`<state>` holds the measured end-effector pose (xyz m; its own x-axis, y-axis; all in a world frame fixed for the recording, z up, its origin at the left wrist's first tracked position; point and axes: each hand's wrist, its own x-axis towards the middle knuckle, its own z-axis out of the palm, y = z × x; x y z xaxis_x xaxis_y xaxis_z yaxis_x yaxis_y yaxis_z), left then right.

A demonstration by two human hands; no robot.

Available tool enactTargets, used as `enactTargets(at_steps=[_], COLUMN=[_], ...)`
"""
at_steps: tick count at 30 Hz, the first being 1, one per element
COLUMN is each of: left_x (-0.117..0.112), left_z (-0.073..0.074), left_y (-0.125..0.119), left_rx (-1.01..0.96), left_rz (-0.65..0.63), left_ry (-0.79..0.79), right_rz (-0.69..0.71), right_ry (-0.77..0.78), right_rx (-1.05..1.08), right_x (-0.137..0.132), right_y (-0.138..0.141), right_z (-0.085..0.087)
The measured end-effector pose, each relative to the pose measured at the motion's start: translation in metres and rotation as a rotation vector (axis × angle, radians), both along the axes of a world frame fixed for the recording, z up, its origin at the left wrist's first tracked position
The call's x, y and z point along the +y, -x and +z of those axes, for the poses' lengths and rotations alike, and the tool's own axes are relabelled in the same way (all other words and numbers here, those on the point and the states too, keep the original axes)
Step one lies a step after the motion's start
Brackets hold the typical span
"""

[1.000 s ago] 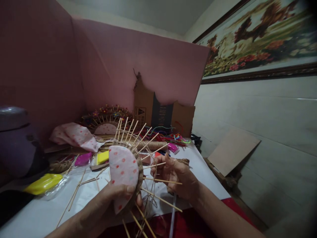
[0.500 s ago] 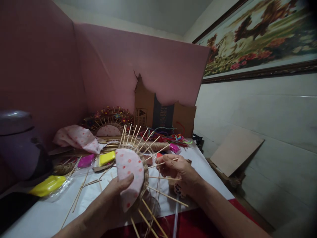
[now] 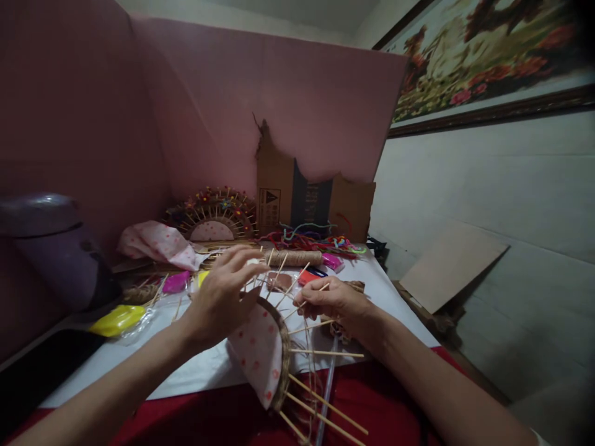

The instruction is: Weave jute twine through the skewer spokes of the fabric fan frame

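Observation:
A half-round piece [image 3: 260, 347] covered in white cloth with red flowers stands tilted in front of me, with twine wound along its curved rim and thin wooden sticks [image 3: 328, 354] fanning out from it. My left hand [image 3: 223, 297] is over its upper left, fingers stretched and apart near the upper sticks, hiding some of them. The thumb is close to the cloth; whether it touches, I cannot tell. At the right side, my right hand [image 3: 332, 300] pinches a strand of twine [image 3: 308, 347] beside one stick. The strand hangs down past the lower sticks.
A finished-looking half-round piece with coloured flowers [image 3: 211, 230] leans at the back. Near it are patterned cloth [image 3: 155, 243], a twine roll [image 3: 297, 258], pipe cleaners [image 3: 311, 238] and torn cardboard [image 3: 274, 192]. Yellow [image 3: 118, 319] and magenta packets [image 3: 176, 282] lie left, by a purple bottle [image 3: 56, 260].
My left hand has let go of the cloth face and moved up to the upper sticks, its fingers spreading. The half-round piece has turned and sits lower right. My right hand still pinches the twine.

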<state>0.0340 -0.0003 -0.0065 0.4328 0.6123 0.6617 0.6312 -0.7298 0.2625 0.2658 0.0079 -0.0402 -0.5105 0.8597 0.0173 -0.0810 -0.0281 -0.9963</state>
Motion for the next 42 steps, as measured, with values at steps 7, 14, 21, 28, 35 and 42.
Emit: enactTargets(at_steps=[7, 14, 21, 28, 35, 42], left_x=[0.011, 0.026, 0.032, 0.031, 0.024, 0.015], left_z=[0.017, 0.02, 0.017, 0.006, 0.005, 0.002], left_y=[-0.014, -0.021, -0.02, -0.017, -0.017, -0.022], left_rx=[0.344, 0.39, 0.449, 0.384, 0.328, 0.281], left_rz=[-0.113, -0.142, -0.141, -0.134, -0.096, -0.069], left_ry=[0.029, -0.053, -0.039, -0.152, -0.365, -0.362], right_rz=[0.033, 0.058, 0.049, 0.06, 0.082, 0.085], right_ry=[-0.001, 0.009, 0.044, 0.03, 0.006, -0.001], right_rx=[0.01, 0.03, -0.015, -0.036, -0.001, 0.015], right_x=[0.001, 0.003, 0.007, 0.004, 0.002, 0.003], right_y=[-0.002, -0.002, -0.001, -0.004, -0.004, -0.004], right_z=[-0.001, -0.003, -0.006, -0.004, 0.0, -0.001])
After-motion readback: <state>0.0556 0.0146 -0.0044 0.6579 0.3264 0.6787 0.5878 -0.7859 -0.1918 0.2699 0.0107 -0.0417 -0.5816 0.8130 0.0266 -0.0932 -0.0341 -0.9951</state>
